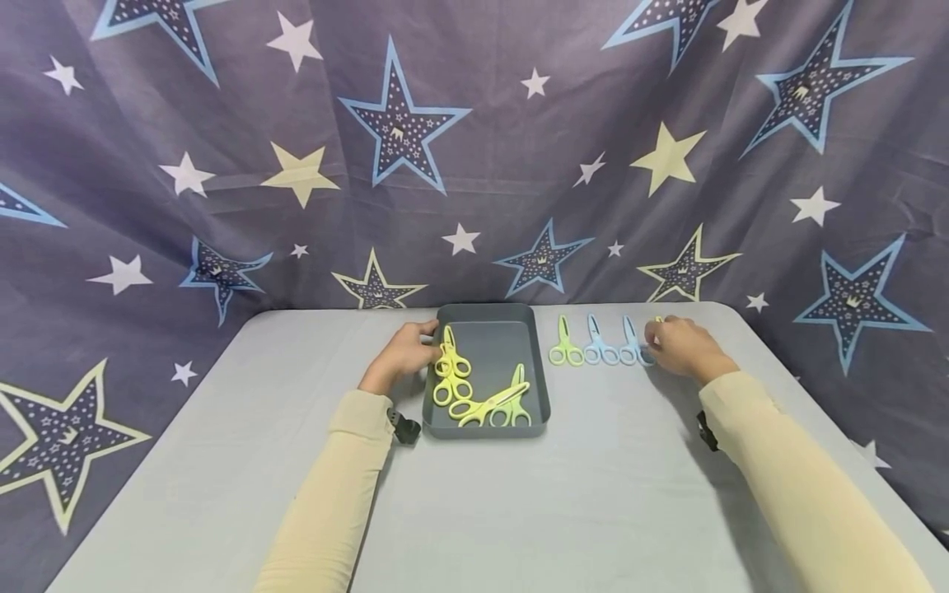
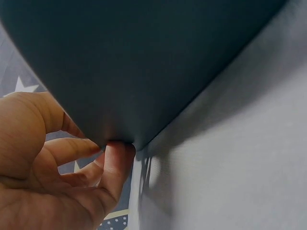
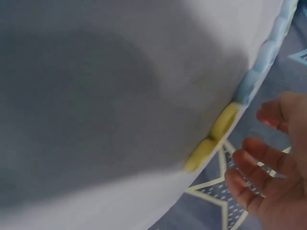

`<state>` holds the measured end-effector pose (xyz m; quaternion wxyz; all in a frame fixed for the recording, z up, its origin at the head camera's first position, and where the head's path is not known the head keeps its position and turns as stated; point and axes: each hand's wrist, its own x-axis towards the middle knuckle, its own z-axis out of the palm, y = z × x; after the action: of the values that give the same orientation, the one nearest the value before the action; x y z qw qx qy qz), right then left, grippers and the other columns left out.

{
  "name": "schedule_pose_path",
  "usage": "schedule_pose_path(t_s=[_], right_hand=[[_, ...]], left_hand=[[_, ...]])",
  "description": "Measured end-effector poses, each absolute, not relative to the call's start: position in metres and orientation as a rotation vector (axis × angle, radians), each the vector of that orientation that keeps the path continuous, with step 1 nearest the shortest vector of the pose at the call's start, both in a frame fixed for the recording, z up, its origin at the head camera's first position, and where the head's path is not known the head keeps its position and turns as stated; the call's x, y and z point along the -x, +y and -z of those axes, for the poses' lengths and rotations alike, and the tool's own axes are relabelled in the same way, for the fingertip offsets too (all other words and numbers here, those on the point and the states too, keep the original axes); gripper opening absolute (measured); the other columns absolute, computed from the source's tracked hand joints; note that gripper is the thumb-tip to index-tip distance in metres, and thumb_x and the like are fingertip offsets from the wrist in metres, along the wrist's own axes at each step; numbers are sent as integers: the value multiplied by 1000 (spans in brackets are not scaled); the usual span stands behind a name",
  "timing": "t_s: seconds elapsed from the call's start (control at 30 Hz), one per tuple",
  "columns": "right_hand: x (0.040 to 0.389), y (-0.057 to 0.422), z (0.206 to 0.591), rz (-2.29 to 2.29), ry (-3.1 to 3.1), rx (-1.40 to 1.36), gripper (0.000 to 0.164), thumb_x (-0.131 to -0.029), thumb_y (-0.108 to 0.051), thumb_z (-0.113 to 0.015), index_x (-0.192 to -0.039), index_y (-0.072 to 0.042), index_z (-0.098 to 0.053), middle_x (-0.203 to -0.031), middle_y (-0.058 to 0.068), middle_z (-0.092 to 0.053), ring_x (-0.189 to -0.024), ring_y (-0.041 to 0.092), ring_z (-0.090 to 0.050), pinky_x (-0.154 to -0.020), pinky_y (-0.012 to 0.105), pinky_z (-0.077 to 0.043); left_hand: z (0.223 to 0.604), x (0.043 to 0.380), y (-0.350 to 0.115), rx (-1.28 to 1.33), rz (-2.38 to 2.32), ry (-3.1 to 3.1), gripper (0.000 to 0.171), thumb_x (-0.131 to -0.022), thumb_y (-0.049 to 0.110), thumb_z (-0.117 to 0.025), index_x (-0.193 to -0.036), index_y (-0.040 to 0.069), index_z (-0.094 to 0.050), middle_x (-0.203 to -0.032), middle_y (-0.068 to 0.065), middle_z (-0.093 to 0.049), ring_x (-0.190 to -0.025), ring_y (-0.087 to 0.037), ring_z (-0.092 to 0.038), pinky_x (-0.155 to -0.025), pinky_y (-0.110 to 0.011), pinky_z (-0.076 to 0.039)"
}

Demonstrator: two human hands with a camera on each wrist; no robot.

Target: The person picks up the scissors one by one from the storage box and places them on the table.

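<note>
At the left wall of a dark grey tray (image 1: pixel 486 350), my left hand (image 1: pixel 409 352) grips the side; in the left wrist view its fingers (image 2: pixel 115 167) meet the tray's lower corner. My right hand (image 1: pixel 678 344) hovers over yellow scissors (image 3: pixel 224 122), its fingers spread and slightly bent. From above, that hand covers most of these scissors. Beside them, in a row on the table, lie light green scissors (image 1: pixel 566 352) and two pairs of light blue scissors (image 1: pixel 595 339). Several yellow scissors (image 1: pixel 482 405) and a light green pair (image 1: pixel 517 380) lie inside the tray.
A pale grey cloth covers the table (image 1: pixel 593 494). Behind it hangs a dark star-patterned curtain (image 1: pixel 474 189), close to the table's back edge. A black wrist device (image 1: pixel 404 428) sits under the left sleeve, close to the tray.
</note>
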<state>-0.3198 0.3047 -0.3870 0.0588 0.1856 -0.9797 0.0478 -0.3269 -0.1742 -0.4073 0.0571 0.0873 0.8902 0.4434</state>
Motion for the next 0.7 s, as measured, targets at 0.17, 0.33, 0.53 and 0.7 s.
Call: schedule_pose_path(t_s=[0.17, 0.33, 0.53, 0.7], right_hand=[[315, 289, 383, -147, -2902, -598, 13, -90, -13, -64, -100, -5, -68, -90, 17, -64, -80, 37, -62, -71, 57, -53], [311, 270, 384, -151, -2875, -624, 16, -91, -15, -64, -103, -6, -70, -93, 17, -66, -83, 40, -63, -73, 58, -53], [310, 251, 386, -182, -2865, -678, 19, -94, -16, -65, -108, -6, -71, -96, 15, -66, -82, 34, -63, -77, 56, -52], [308, 233, 385, -253, -2834, -735, 20, -94, -14, -66, -110, -3, -71, -97, 16, -65, -84, 34, -63, -77, 53, -53]], left_hand=[[407, 327, -173, -263, -1340, 2702, 81, -79, 4, -62, -156, -4, -36, -159, -18, -41, -145, -35, -39, -118, -48, -35], [407, 326, -173, -253, -1344, 2695, 81, -79, 5, -63, -155, -3, -37, -159, -18, -42, -144, -34, -41, -117, -47, -37], [408, 328, -173, -243, -1341, 2680, 80, -80, 5, -62, -156, -3, -36, -158, -18, -43, -144, -34, -42, -116, -47, -39], [407, 329, -174, -235, -1345, 2681, 81, -80, 5, -63, -156, -2, -36, -160, -16, -41, -146, -32, -39, -117, -47, -36]])
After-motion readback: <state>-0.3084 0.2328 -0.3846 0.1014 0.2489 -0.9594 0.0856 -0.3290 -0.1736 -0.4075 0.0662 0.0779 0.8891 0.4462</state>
